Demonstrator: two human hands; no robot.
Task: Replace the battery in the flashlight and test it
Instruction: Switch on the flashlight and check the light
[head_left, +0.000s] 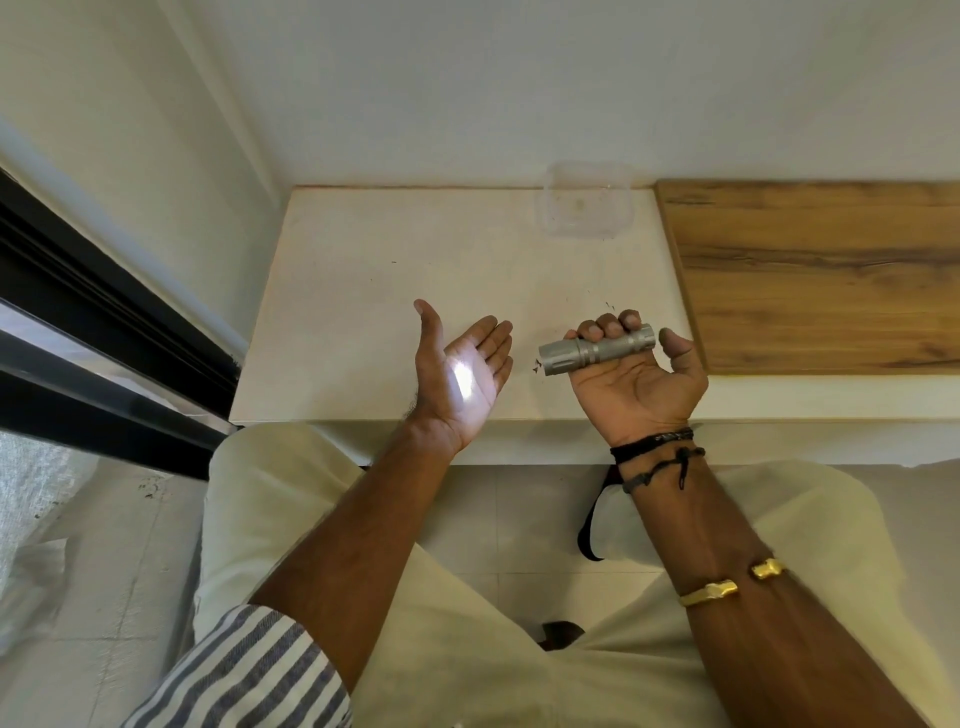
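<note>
- One pale surface (363, 291) runs along a white wall (519, 78) in front of me, with a wood-grain panel (821, 275) lying on its right end and a dark window frame (104, 322) slanting down the left side of the room.
- One clear plastic container (586, 207) sits at the back edge of the surface, against the wall and just beside the wooden panel; a few dark specks dot the top near my right hand.
- Most of the surface is bare, so there is open room to the left and behind my hands; its front edge crosses just under both wrists, and my knees in light trousers (467, 649) sit below it over a tiled floor (545, 519).
- One silver flashlight (597, 351) lies across my right hand (631, 382), palm up, fingers curled over the barrel and thumb at the tail end, so the hand is clamped on it; the head points left.
- My left hand (462, 374) is held open, palm turned toward the flashlight, fingers together and straight, thumb raised apart; it grips nothing.
- One bright patch of light (463, 376) falls on the middle of that left palm.
- Two hands hover above the front part of the surface, near each other but not touching.
- Dark cords (657, 449) wrap my right wrist, a gold bangle (727, 584) sits farther up the forearm, and one striped sleeve (249, 670) is rolled up on my left arm.
</note>
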